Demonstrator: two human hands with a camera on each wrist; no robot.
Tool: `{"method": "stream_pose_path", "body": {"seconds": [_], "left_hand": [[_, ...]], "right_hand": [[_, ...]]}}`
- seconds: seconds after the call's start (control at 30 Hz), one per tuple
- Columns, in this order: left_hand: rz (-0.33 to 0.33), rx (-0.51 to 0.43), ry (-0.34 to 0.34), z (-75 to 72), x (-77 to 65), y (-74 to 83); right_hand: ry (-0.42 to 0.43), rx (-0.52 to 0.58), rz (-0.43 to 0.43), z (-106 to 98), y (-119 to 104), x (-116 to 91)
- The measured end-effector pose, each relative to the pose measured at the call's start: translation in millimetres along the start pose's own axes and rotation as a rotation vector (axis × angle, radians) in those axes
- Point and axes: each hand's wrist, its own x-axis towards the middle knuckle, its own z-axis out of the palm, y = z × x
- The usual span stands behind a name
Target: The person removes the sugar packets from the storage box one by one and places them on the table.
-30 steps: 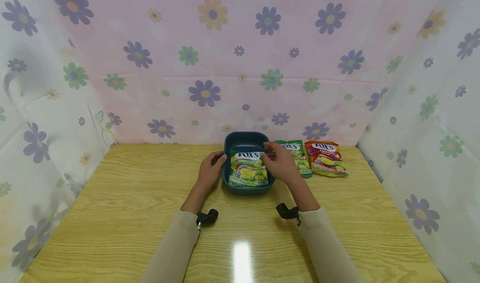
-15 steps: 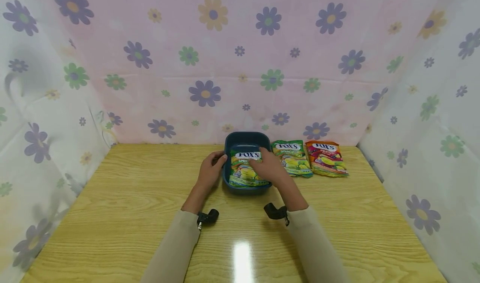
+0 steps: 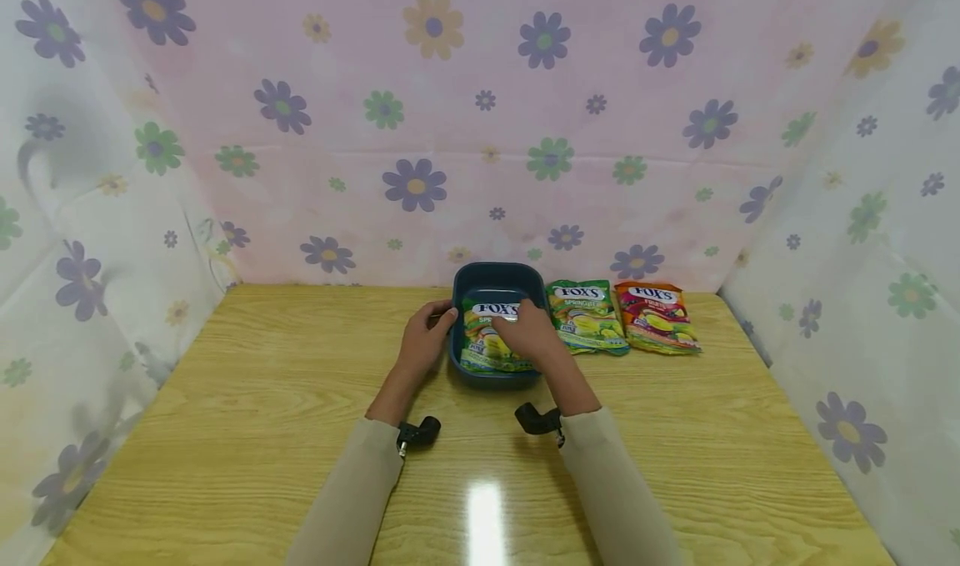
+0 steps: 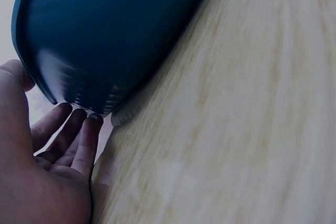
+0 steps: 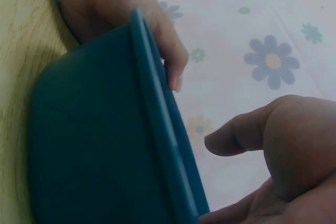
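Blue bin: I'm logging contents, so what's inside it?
In the blue bin lies a green FOX'S packet, partly covered by the right hand; anything beneath the packet is hidden.

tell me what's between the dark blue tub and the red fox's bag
The head view shows a green Fox's bag lying on the table between the dark blue tub and the red Fox's bag.

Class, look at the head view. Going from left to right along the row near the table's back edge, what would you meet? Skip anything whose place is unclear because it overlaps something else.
Left grip → dark blue bin → green Fox's bag on the table → red-orange Fox's bag.
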Motion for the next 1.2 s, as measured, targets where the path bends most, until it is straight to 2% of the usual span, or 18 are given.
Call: {"method": "stream_pose_path", "body": {"seconds": [0.47, 0.67, 0.9, 1.2], "left_hand": [[0.028, 0.025, -0.01, 2.5, 1.8, 1.4], [0.018, 0.023, -0.008, 2.2, 1.0, 2.7], [0.015, 0.019, -0.009, 1.6, -0.1, 2.6], [0.017, 0.014, -0.015, 1.6, 1.5, -1.2]], "right_hand": [[-0.013, 0.055, 0.042, -2.8, 4.9, 4.2], [-0.036, 0.156, 0.028, -6.2, 6.7, 3.2], [-0.044, 0.175, 0.035, -8.7, 10.5, 6.1], [-0.055, 0.342, 0.072, -12.7, 16.9, 9.5]]}}
